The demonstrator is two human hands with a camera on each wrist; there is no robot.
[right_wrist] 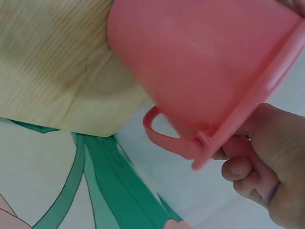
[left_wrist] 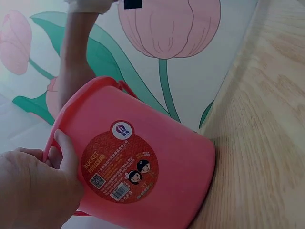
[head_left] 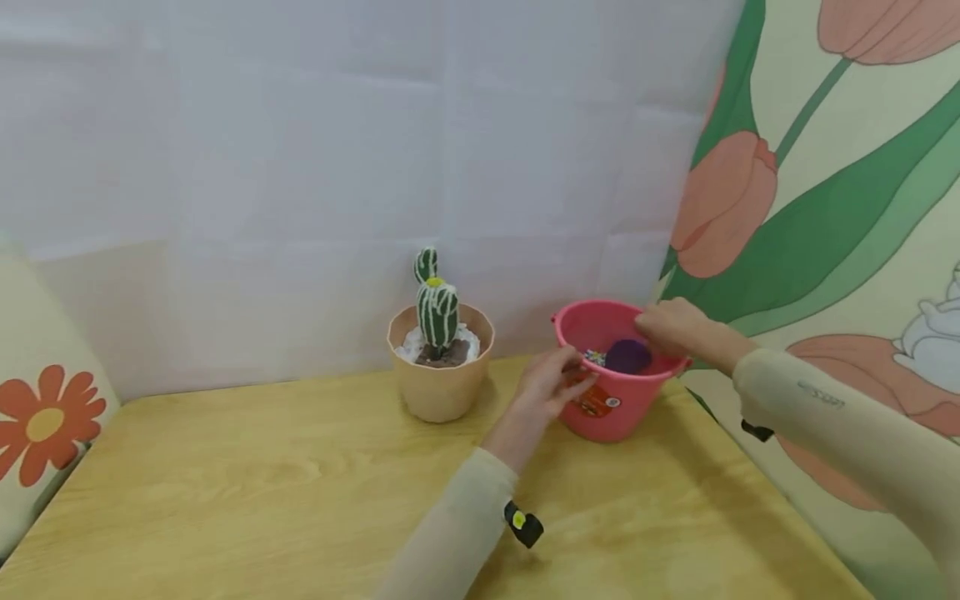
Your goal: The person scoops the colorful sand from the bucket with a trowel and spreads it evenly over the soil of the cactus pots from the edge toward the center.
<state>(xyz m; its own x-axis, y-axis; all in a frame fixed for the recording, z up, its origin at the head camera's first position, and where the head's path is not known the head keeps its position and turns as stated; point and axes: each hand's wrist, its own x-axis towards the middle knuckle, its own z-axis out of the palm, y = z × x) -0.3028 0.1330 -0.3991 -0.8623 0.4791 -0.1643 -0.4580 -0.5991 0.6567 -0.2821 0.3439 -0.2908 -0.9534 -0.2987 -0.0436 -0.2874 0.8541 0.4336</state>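
A pink bucket (head_left: 622, 408) stands on the wooden table, with a red round label (left_wrist: 119, 167) on its side. My left hand (head_left: 551, 379) grips its near-left rim, thumb (left_wrist: 66, 150) outside and fingers curled over the edge. At the far-right rim is my right hand (head_left: 671, 325), partly inside the bucket. In the right wrist view its fingers curl round a pink handle-like piece (right_wrist: 257, 171); what it belongs to is hidden. Inside the bucket show a dark purple rounded thing (head_left: 628, 357) and small multicoloured bits (head_left: 595, 357). Whether the purple thing joins the handle, I cannot tell.
Left of the bucket, a green cactus (head_left: 437, 315) with white stripes stands in a tan pot (head_left: 438, 392). Behind the wooden table (head_left: 247, 483) hangs a white sheet (head_left: 300, 167). A wall with painted tulips (head_left: 727, 204) rises at the right edge.
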